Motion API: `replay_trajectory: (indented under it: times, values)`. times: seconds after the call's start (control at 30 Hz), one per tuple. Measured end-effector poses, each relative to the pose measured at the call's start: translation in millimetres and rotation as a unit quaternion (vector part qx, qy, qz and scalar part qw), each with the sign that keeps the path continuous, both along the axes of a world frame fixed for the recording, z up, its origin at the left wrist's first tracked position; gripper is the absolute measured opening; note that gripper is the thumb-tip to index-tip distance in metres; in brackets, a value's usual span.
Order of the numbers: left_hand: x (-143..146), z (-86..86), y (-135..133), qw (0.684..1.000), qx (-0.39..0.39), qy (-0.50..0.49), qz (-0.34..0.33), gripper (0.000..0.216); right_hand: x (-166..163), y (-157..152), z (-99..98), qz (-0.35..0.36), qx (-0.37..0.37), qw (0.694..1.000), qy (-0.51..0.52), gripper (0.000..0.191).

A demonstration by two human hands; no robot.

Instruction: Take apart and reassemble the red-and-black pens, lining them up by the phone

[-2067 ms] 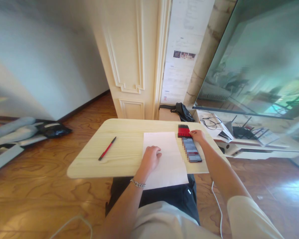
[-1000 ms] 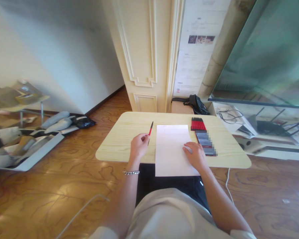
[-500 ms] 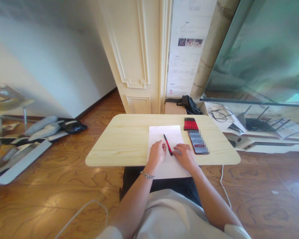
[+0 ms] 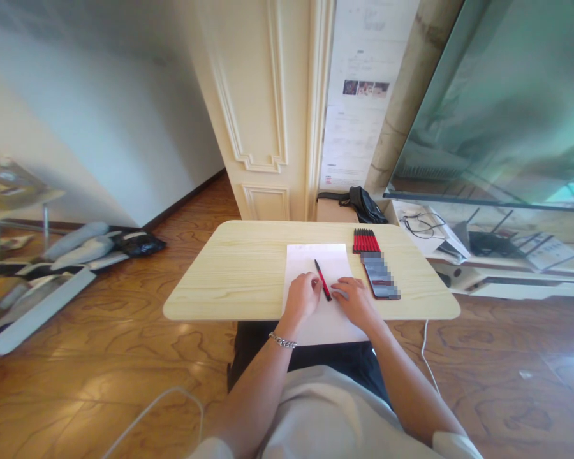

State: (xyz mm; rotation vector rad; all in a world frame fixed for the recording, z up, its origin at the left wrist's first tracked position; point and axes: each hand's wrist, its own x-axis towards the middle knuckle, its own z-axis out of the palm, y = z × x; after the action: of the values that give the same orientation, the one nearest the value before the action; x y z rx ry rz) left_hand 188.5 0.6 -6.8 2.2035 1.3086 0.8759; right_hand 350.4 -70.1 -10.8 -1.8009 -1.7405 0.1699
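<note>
A red pen with black ends (image 4: 323, 280) lies at a slant on a white sheet of paper (image 4: 316, 253), between my two hands. My left hand (image 4: 305, 293) rests on the paper just left of the pen, its fingers loosely curled together and holding nothing that I can see. On the other side, my right hand (image 4: 353, 296) lies on the sheet with its fingers stretched and slightly apart. Its fingertips are close to the pen's lower end but do not grip it. The paper's lower edge hangs past the table edge.
A row of several red and black pens (image 4: 366, 241) lies at the back right of the wooden table (image 4: 229, 274). Below it is a phone (image 4: 380, 277) with a blurred screen. A black bag (image 4: 363, 203) sits behind the table, and a white cable (image 4: 425, 357) hangs down at the right.
The view has shifted very slightly. My right fingertips sit a touch farther from the pen's lower end; the pen and paper stay in place.
</note>
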Motion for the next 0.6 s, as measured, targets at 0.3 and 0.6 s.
replay_trajectory:
  times: [0.3,0.6]
  values:
    - [-27.6,-5.7,-6.5,0.997,0.002,-0.069,0.034,0.016,2.9,16.2,21.6,-0.036,-0.025,0.999,0.008,0.025]
    - [-27.0,-6.7,-6.9,0.999,0.002,-0.02,0.034,0.015,-25.9,69.1,36.8,-0.075,-0.196,0.974,-0.081,0.045]
